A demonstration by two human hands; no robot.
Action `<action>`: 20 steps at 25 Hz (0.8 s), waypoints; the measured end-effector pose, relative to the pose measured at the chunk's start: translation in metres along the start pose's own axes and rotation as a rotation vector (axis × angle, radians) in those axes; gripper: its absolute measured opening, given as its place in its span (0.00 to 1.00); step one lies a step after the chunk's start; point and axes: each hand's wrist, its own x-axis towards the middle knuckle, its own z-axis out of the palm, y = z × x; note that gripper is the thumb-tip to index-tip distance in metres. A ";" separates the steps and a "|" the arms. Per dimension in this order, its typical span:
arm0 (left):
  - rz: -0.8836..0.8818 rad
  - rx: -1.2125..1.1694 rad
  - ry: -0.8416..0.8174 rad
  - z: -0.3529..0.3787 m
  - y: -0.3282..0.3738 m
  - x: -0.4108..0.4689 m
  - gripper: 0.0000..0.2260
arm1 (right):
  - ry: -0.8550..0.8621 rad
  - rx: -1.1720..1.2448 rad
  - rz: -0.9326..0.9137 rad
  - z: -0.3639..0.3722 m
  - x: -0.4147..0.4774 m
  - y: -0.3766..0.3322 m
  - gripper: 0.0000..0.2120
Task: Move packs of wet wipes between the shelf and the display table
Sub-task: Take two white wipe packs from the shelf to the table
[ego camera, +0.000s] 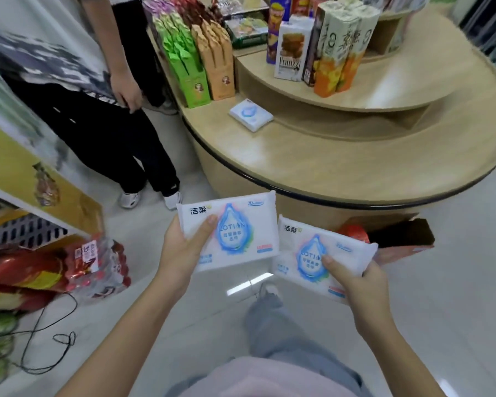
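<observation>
The left pack [235, 233] and the right pack [304, 247] are wrapped in soft white plastic film, smooth with a faint sheen and creased at the sealed ends, as is the third pack [251, 114]. The display table [355, 167] has a pale wood-grain top, smooth and matt, probably laminate, edged with a glossy black band [370, 206]. The floor [455, 282] is glossy pale tile, and the open box [407, 249] is dull cardboard.

I get one wide-angle head camera, facing forward and down, close over the left hand [184, 247] and right hand [358, 285], display table [355, 167] ahead.
</observation>
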 end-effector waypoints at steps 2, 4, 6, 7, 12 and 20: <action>-0.031 -0.019 0.040 0.013 0.009 0.038 0.11 | -0.041 -0.011 -0.016 0.017 0.055 -0.025 0.09; -0.061 -0.022 0.075 0.023 0.021 0.075 0.09 | -0.076 -0.023 -0.012 0.038 0.109 -0.054 0.08; -0.075 -0.027 0.062 0.033 0.033 0.109 0.06 | -0.128 -0.046 -0.026 0.063 0.155 -0.080 0.07; -0.083 -0.031 0.040 0.038 0.038 0.127 0.06 | -0.150 -0.061 -0.033 0.075 0.176 -0.091 0.07; -0.098 -0.003 -0.041 0.049 0.061 0.240 0.13 | -0.198 -0.053 -0.005 0.145 0.268 -0.115 0.10; -0.203 0.151 -0.347 0.026 0.097 0.490 0.14 | 0.031 0.091 0.124 0.261 0.400 -0.116 0.11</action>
